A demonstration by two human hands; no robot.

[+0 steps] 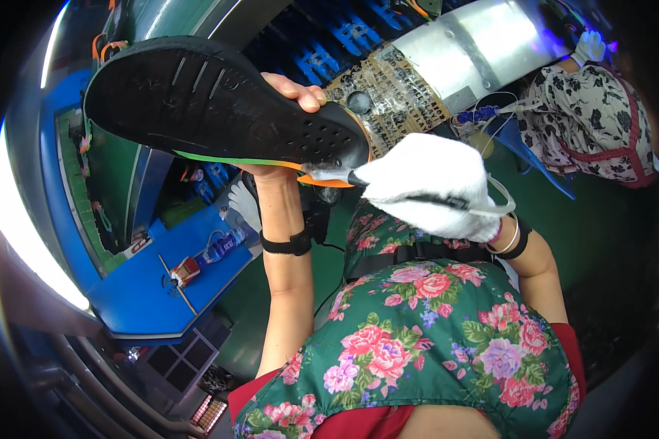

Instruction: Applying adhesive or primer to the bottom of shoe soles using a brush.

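A black shoe sole [220, 110] with a green and orange edge is held up at the upper left, its perforated end toward the centre. My bare left hand [298, 91] grips it from behind, fingertips curled over the far edge and the palm hidden. In a white glove, my right hand [428, 183] is closed around a slim dark brush-like tool [356, 178] with a pale tube running back past the wrist. The tool's pale tip meets the sole's near edge at the orange part. A whitish, wet-looking smear shows there.
Ahead lies a metal plate [483, 44] beside taped brown cardboard [399, 95]; blue racks [351, 33] stand behind. On the left, a blue shelf [135, 300] carries a plastic bottle [223, 245] and a red packet [185, 271]. A co-worker in patterned clothing [586, 117] is at the right.
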